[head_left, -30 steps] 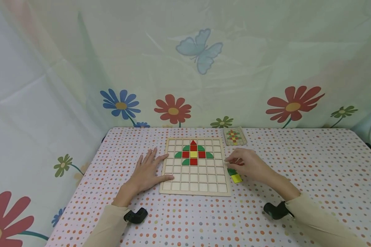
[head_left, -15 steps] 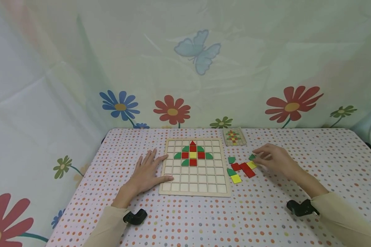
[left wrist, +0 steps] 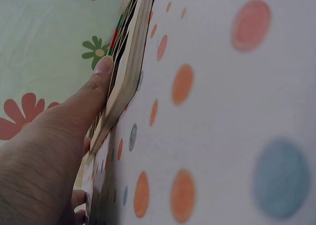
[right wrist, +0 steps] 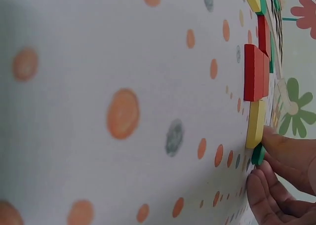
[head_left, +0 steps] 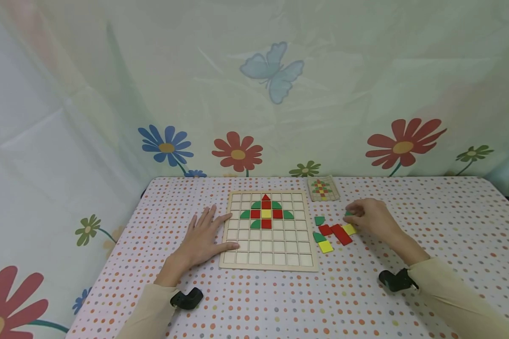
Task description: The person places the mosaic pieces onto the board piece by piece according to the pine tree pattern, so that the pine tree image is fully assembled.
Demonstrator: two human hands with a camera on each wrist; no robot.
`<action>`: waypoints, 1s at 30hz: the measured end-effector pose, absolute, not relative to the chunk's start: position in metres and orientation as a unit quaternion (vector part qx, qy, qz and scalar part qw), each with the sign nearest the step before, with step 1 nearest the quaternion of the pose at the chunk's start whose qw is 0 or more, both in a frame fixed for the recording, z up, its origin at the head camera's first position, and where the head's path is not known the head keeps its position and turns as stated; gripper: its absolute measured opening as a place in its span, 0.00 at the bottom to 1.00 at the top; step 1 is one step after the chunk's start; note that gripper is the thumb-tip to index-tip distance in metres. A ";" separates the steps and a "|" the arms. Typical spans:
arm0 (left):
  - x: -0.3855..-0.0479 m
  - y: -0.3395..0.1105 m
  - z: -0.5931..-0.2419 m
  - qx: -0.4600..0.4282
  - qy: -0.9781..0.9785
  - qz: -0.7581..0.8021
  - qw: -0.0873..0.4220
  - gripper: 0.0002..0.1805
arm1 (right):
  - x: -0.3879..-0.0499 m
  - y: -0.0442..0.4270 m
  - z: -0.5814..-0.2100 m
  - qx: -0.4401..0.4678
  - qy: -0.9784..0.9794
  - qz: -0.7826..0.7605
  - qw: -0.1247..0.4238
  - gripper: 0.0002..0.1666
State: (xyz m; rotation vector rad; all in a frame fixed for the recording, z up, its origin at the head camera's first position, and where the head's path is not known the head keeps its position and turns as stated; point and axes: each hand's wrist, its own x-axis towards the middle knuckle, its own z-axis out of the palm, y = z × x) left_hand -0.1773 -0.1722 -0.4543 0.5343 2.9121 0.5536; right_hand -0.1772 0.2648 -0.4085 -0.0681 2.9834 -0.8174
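Backdrop cloth (head_left: 174,70), printed with one pale blue butterfly (head_left: 273,70), hangs behind the dotted worktop (head_left: 275,301). On the worktop lies one square wooden board (head_left: 268,267), a grid of seven by seven cells. The left hand (head_left: 199,240) is spread, thumb and forefinger at the board's left edge; only the left wrist view shows the board's thick side, with the thumb on its rim. The right hand (head_left: 373,216) pinches one green piece (right wrist: 258,155) at the far right of the loose pieces. The head view gives a sliver of it; the right wrist view shows it between thumb and fingers, just beside a yellow piece (right wrist: 256,124). One patterned card (head_left: 324,189) lies near the board's far right corner. Eleven pieces sit in the board: five green, four red squares, one yellow square, one red triangle (head_left: 266,198). Loose on its right are two yellow pieces, two more green ones, a small red piece (head_left: 325,230) and a long red shape (head_left: 341,234), which the right wrist view shows split by a seam.
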 end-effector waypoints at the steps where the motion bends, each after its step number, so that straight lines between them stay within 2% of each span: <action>1: -0.177 -0.172 -0.454 0.177 0.965 0.183 0.065 0.50 | -0.177 0.265 -0.409 -0.021 0.964 -0.265 0.023 0.20; 9: -0.177 -0.172 -0.454 0.176 0.964 0.186 0.068 0.50 | -0.176 0.267 -0.410 -0.010 0.960 -0.280 0.017 0.19; 25: -0.176 -0.172 -0.452 0.175 0.964 0.186 0.070 0.50 | -0.164 0.260 -0.419 -0.036 0.938 -0.327 -0.110 0.10; 30: -0.176 -0.172 -0.452 0.176 0.964 0.187 0.067 0.50 | -0.165 0.238 -0.412 -0.062 0.930 -0.345 -0.112 0.09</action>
